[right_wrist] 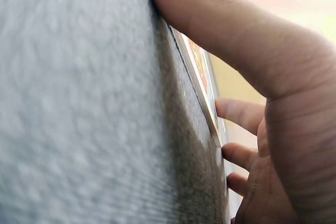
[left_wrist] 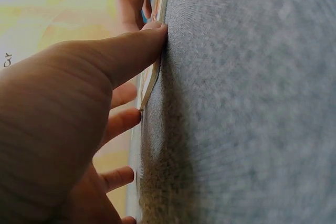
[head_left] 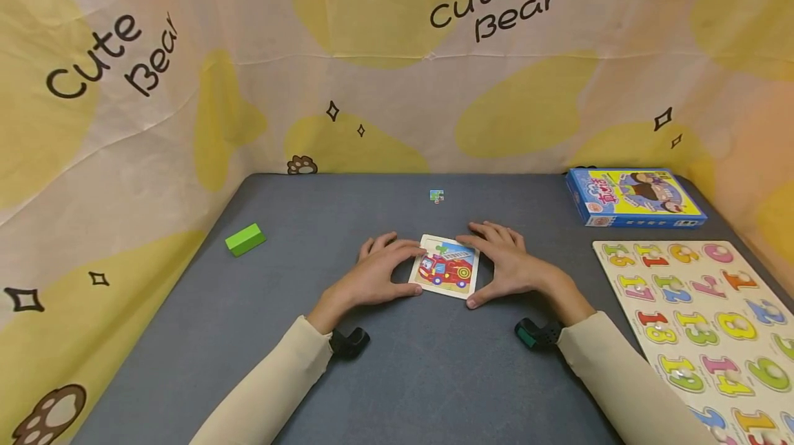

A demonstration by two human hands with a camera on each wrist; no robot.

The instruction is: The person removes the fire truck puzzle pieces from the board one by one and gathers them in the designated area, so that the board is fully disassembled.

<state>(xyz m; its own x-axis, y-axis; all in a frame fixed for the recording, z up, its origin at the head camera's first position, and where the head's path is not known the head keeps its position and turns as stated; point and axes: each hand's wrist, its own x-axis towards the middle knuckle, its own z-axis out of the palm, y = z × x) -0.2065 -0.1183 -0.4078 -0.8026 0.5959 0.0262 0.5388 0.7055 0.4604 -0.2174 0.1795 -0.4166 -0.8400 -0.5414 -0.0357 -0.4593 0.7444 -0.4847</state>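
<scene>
A small fire-truck jigsaw puzzle (head_left: 445, 269) in a pale frame lies on the grey table, slightly turned. My left hand (head_left: 376, 273) holds it at the left side, thumb by the near corner and index finger farther up the edge. On the opposite side, my right hand (head_left: 504, 262) spans the right edge between its thumb at the near corner and index finger at the far corner. The remaining fingers of both hands spread away from the frame. In the left wrist view, the thumb (left_wrist: 139, 48) meets the board's edge. The right wrist view shows the frame's edge (right_wrist: 202, 90) low against the table.
Beyond the hands lies a small jigsaw piece (head_left: 437, 195). A green block (head_left: 245, 240) sits to the left. At the right are a blue box (head_left: 639, 198) and a large number-puzzle board (head_left: 626, 280). A patterned cloth (head_left: 384, 32) hangs behind the table.
</scene>
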